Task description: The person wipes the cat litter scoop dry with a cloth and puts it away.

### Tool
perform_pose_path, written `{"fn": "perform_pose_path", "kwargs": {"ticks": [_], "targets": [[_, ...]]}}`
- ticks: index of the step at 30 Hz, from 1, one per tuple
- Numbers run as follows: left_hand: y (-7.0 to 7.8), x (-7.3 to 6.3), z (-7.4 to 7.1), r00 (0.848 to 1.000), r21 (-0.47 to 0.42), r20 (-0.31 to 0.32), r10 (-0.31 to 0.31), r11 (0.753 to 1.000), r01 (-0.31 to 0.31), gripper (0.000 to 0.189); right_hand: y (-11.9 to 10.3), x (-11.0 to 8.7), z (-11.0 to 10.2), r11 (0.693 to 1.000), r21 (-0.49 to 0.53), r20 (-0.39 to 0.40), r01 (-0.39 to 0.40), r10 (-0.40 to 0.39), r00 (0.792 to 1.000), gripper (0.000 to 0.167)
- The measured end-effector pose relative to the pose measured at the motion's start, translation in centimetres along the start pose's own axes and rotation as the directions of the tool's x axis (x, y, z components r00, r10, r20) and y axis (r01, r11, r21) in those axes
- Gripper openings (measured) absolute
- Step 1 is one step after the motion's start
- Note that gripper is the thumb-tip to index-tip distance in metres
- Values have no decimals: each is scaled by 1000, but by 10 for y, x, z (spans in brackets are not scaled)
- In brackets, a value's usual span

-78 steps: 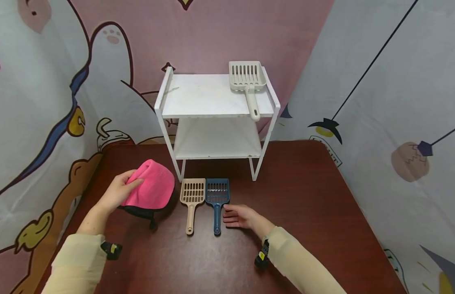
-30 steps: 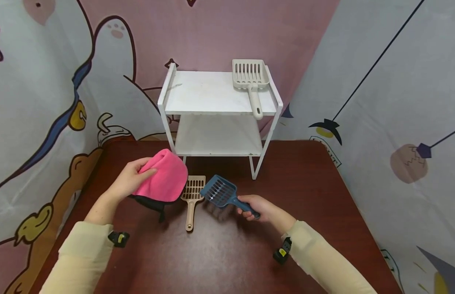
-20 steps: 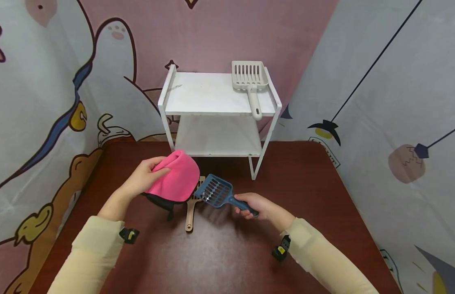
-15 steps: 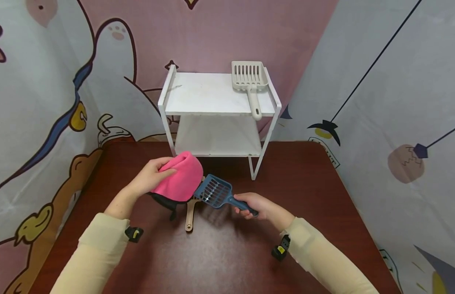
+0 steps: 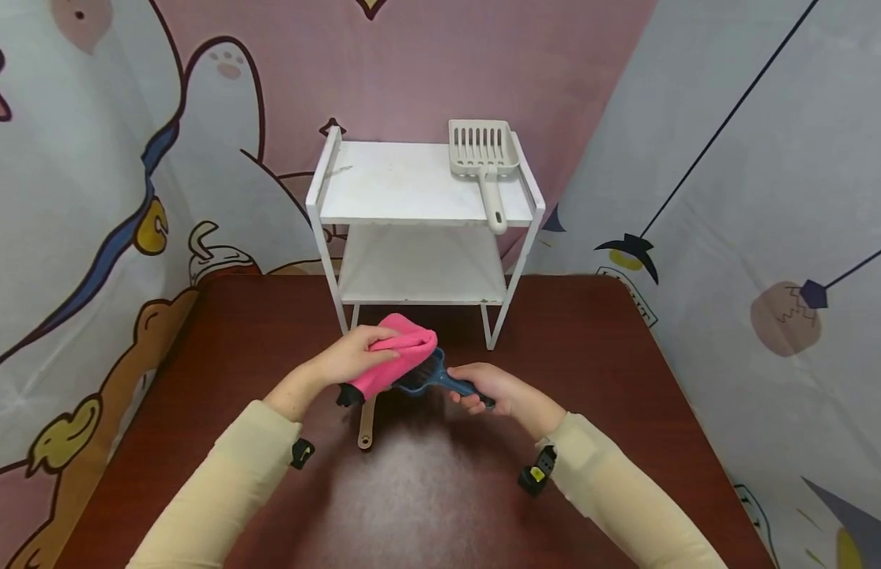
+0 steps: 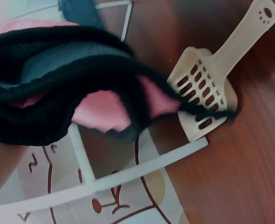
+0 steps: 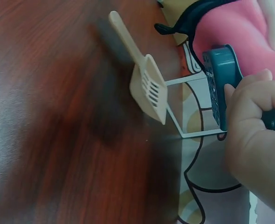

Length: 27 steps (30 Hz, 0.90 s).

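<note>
A pink cloth with black edging (image 5: 404, 352) is pinched in my left hand (image 5: 351, 357) and lies over the head of a blue litter scoop (image 5: 434, 378). My right hand (image 5: 493, 389) grips that scoop by its handle, holding it above the table. In the right wrist view the cloth (image 7: 242, 28) sits against the scoop's slotted head (image 7: 219, 84). Below them a beige litter scoop (image 6: 205, 88) rests on the table; in the head view its head is hidden, and only its handle (image 5: 367, 427) shows.
A white two-tier shelf (image 5: 390, 186) stands at the back of the dark red-brown table (image 5: 589, 356). A cream litter scoop (image 5: 483, 158) lies on its top tier, handle jutting over the front edge. Printed fabric walls (image 5: 732, 158) surround the table.
My left hand has moved right and brought the cloth onto the blue scoop's head, folding it there. Earlier, my right hand picked that scoop up from the table. The beige scoop stays put.
</note>
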<state>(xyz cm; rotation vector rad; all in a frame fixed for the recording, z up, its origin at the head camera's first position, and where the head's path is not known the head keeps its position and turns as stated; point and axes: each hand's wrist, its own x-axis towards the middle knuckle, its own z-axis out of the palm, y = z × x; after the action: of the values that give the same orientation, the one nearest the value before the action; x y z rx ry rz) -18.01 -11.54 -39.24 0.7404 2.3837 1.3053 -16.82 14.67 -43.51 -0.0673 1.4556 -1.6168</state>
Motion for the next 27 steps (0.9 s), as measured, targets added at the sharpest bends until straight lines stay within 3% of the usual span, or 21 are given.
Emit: {"fn": "perform_pose_path", "kwargs": {"ticks": [8, 12, 15, 20, 24, 27], "targets": [[-3, 6, 17, 993, 126, 113, 14, 992, -28, 20, -8, -2, 0, 999, -9, 36, 40, -40, 999, 26], [-4, 7, 20, 990, 249, 136, 50, 965, -83, 18, -6, -2, -1, 998, -31, 40, 62, -60, 997, 25], [-5, 7, 22, 988, 330, 135, 78, 936, -119, 18, -4, -1, -3, 997, -39, 45, 72, -71, 996, 24], [-9, 4, 23, 985, 388, 111, 132, 907, -165, 18, -4, -1, -5, 996, -42, 46, 81, -79, 996, 25], [-11, 0, 19, 986, 416, 91, 137, 894, -163, 20, -4, -1, -5, 996, -40, 50, 80, -78, 996, 24], [-12, -4, 14, 991, 408, 57, 124, 903, -137, 22, -5, -2, -4, 996, -33, 54, 83, -81, 995, 25]]}}
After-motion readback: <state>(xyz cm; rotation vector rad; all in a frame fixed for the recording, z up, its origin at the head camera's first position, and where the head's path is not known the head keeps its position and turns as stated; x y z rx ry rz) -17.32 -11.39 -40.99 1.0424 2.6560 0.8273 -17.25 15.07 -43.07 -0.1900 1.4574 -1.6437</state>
